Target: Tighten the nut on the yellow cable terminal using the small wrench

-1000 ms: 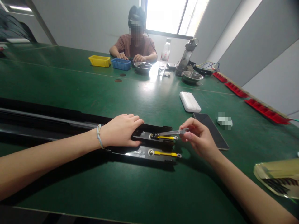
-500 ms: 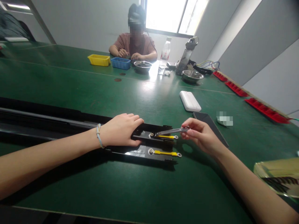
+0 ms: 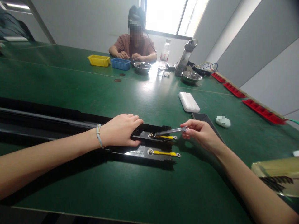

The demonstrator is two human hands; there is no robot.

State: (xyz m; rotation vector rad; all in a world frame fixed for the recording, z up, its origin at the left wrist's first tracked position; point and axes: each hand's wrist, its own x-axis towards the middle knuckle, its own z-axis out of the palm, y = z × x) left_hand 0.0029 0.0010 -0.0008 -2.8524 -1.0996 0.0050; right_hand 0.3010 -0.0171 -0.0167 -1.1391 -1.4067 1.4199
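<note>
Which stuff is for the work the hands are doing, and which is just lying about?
For the work:
- wrench, in the right hand
- black rails, under the left hand
- yellow wires, attached to the rails

Probably just lying about:
- white box
- dark slab, partly hidden
- clear bottle
- flask
</note>
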